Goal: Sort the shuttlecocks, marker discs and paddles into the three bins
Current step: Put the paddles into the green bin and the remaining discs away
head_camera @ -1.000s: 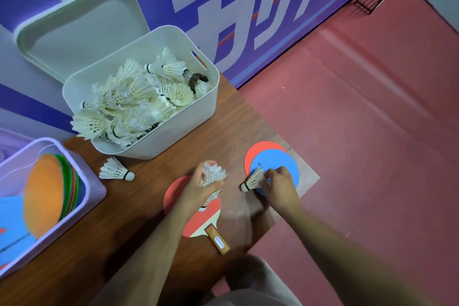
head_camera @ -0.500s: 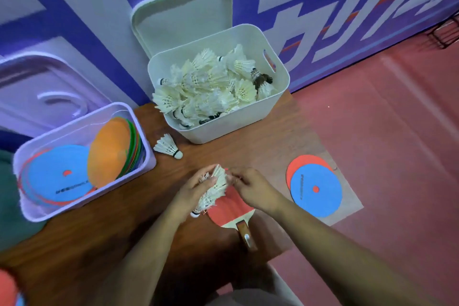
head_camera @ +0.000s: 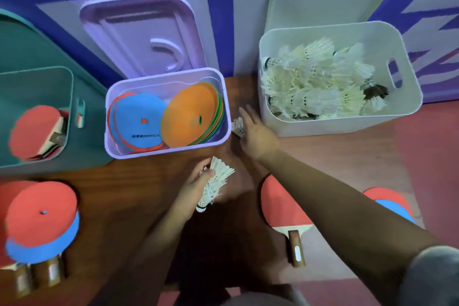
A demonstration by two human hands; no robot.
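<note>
A person sorts sports gear on a wooden surface. The left hand, near the middle of the surface, has its fingers curled round a bunch of shuttlecocks, feathers up and cork tips down. The right hand reaches toward the back edge with fingers stretched almost straight and gripping nothing; it hovers over a lone shuttlecock lying in the gap between the lilac bin and the white bin, though contact cannot be confirmed. The white bin, at the back right corner, is heaped with white shuttlecocks. The lilac bin, at the middle of the back edge, holds marker discs, orange and blue among them. A teal bin at the back left contains red-faced paddles. One red paddle lies near the front edge, partly under the right forearm, and a red and a blue disc overlap by the right edge. At the front left corner a red disc sits on a blue one atop more paddles, whose wooden handles stick out.
</note>
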